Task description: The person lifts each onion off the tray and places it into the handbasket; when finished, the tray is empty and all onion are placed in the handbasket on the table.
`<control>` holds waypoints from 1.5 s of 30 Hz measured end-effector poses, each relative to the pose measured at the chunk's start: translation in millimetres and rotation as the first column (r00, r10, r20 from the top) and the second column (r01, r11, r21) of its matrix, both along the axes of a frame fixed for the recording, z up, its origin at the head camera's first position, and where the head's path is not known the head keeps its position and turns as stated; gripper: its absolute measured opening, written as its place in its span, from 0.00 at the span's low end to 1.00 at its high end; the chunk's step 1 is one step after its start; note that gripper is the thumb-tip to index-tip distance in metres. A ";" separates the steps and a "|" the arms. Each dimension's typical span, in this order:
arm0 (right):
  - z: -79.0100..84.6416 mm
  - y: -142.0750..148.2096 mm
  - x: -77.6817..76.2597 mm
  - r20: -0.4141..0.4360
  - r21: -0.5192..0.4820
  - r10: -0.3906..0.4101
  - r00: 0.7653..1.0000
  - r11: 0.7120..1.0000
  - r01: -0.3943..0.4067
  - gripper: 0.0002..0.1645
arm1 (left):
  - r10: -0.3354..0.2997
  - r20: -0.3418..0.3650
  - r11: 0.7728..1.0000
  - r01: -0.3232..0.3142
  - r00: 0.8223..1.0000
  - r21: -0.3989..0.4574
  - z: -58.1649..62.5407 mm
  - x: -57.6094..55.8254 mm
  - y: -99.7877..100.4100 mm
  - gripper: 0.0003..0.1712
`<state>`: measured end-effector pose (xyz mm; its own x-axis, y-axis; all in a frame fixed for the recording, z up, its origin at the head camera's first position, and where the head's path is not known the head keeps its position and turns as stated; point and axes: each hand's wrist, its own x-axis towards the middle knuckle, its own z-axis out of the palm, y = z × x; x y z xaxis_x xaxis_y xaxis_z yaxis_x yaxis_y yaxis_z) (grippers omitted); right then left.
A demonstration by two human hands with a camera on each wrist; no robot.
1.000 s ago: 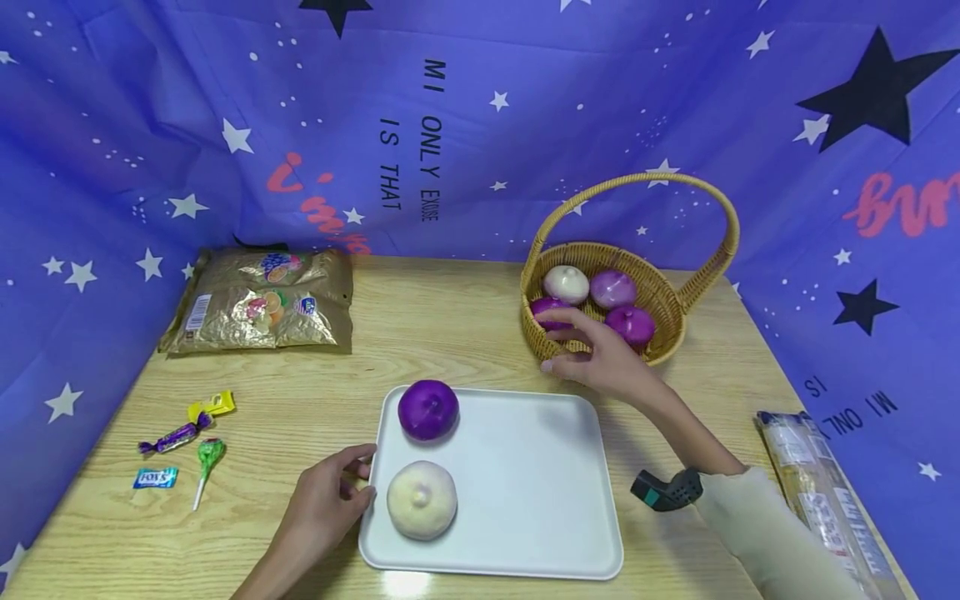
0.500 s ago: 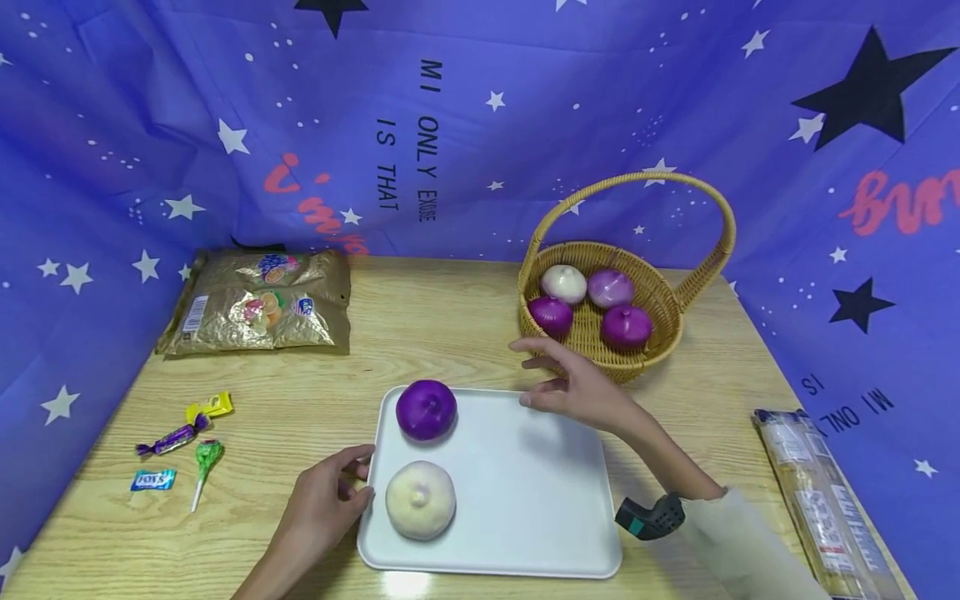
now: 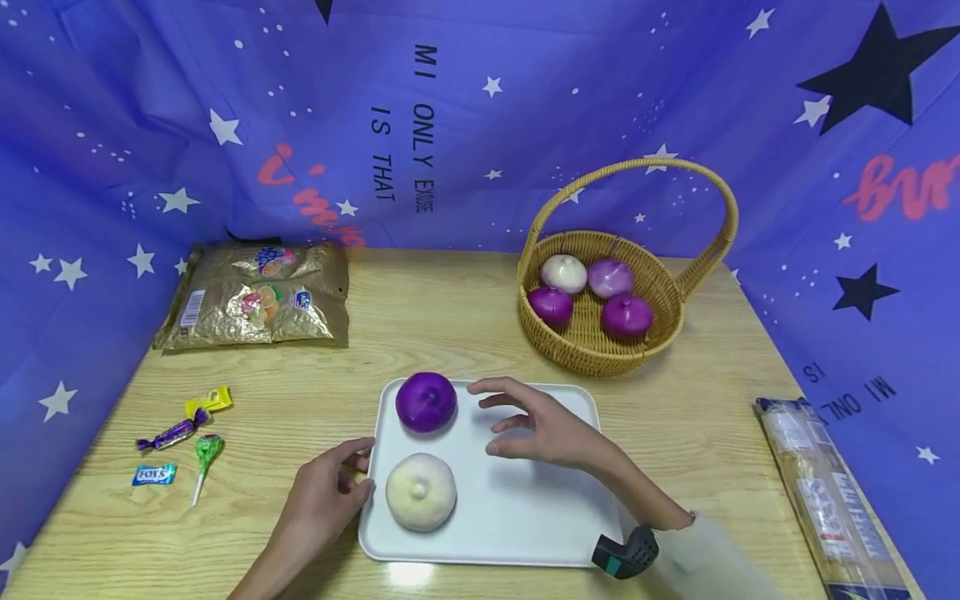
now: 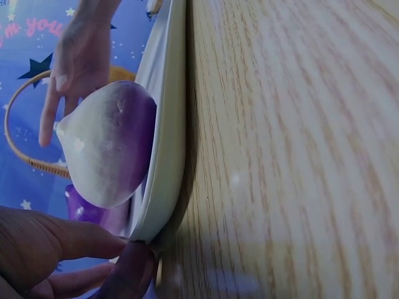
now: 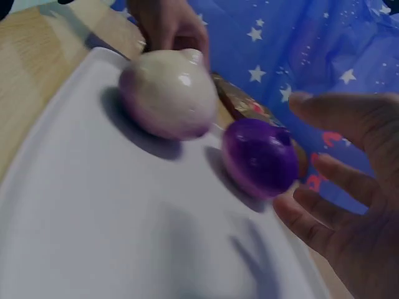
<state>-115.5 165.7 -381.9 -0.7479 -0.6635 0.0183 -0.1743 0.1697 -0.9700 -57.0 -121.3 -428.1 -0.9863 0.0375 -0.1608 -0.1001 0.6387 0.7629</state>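
A white tray lies on the table bearing a purple onion at its far left and a pale onion at its near left. The pale one shows a purple tint low on its side in the left wrist view. My left hand pinches the tray's left rim between thumb and finger, beside the pale onion. Over the tray, just right of the purple onion, hovers my right hand. Its fingers and thumb are spread, nothing is between them, and they point toward that onion.
Behind the tray on the right stands a wicker basket with a tall handle, holding several white and purple onions. Gold snack bags lie at the back left; wrapped sweets and a lollipop lie left. A clear package lies at the right edge.
My right hand has come away from the basket, moving left and nearer over the tray toward the purple onion. The left hand stays at the tray's rim. The onions have not moved.
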 end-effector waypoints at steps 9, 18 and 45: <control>-15.9 -23.7 11.3 -0.081 -0.003 0.141 0.987 0.990 -0.142 0.36 | 0.005 -0.001 1.000 -0.005 1.000 0.004 0.6 -1.1 -0.2 0.28; -27.5 -39.5 19.9 -0.190 0.079 0.199 0.961 0.979 -0.187 0.33 | 0.009 0.007 1.000 -0.009 1.000 0.006 1.1 -0.5 1.0 0.28; -53.0 -48.9 19.7 -0.282 0.167 0.196 0.939 0.974 -0.154 0.34 | 0.016 -0.020 1.000 -0.016 1.000 -0.020 0.2 -0.4 1.4 0.28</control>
<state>-95.8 116.7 -434.9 -0.5949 -0.7951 0.1178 -0.4880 0.2408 -0.8390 -57.4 -119.9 -427.9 -0.9897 0.0187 -0.1422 -0.0957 0.6523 0.7519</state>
